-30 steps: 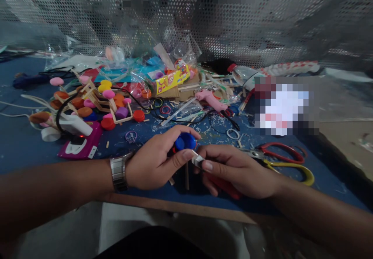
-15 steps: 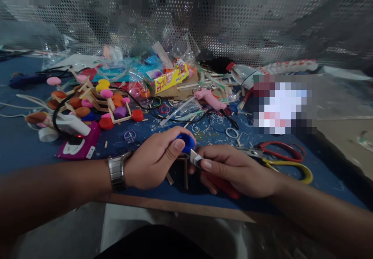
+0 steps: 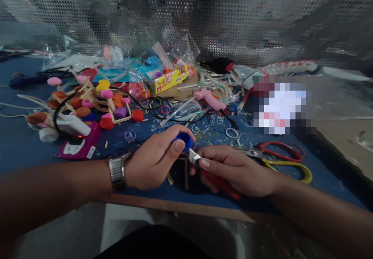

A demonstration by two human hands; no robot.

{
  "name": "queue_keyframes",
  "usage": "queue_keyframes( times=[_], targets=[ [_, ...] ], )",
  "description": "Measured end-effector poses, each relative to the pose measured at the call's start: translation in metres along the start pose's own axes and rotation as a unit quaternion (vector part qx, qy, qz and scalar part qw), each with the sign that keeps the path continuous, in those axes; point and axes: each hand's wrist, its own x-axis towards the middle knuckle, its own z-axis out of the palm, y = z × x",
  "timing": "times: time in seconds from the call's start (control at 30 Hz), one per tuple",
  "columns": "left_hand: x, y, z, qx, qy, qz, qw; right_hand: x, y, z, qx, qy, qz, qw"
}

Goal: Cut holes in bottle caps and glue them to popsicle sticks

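My left hand [image 3: 153, 160], with a metal watch [image 3: 116, 171] on the wrist, pinches a blue bottle cap [image 3: 184, 139] between thumb and fingers. My right hand [image 3: 233, 169] is closed round a red-handled utility knife [image 3: 221, 183]. Its short steel blade [image 3: 193, 156] points at the cap and lies right beside my left thumb. Thin wooden sticks [image 3: 185, 172] lie on the blue table cover [image 3: 145, 134] under both hands.
Red and yellow scissors [image 3: 279, 160] lie right of my right hand. A pink glue gun [image 3: 210, 99], a stick-and-cap model [image 3: 99, 103], a magenta card [image 3: 80, 144], plastic bags and wood shavings crowd the back. The board's front edge [image 3: 180, 206] runs below my hands.
My left hand has turned the blue cap so its open side no longer faces me, and my thumb now covers part of it. The blade has edged closer to the cap.
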Motion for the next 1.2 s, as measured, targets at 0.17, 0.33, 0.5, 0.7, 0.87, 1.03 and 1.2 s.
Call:
queue_keyframes(
  times=[0.17, 0.33, 0.5, 0.7, 0.87, 1.03, 1.2],
  targets=[
    [-0.0012, 0.0003, 0.0004, -0.001, -0.015, -0.023, 1.000, 0.0004, 0.0014, -0.0008, 0.004, 0.004, 0.014, 1.000],
    [-0.0015, 0.0012, 0.0016, -0.019, -0.043, -0.030, 0.998, -0.0003, 0.0017, -0.0007, 0.006, 0.009, 0.021, 1.000],
    [-0.0011, 0.0001, 0.0032, 0.022, -0.029, -0.043, 0.998, -0.0002, -0.0035, 0.0019, -0.031, 0.002, 0.005, 1.000],
    [-0.0014, -0.0018, 0.0041, 0.076, -0.022, -0.016, 0.997, -0.0002, -0.0050, 0.0024, -0.072, -0.009, -0.007, 0.997],
    [-0.0023, -0.0021, 0.0046, 0.101, -0.030, 0.006, 0.994, -0.0010, -0.0032, 0.0015, -0.091, -0.011, -0.004, 0.996],
    [-0.0035, -0.0034, 0.0057, 0.119, -0.032, 0.023, 0.992, -0.0011, -0.0030, 0.0011, -0.108, -0.013, -0.011, 0.994],
    [-0.0030, -0.0035, 0.0047, 0.139, -0.041, 0.018, 0.989, -0.0013, -0.0042, 0.0019, -0.108, -0.017, -0.009, 0.994]
  ],
)
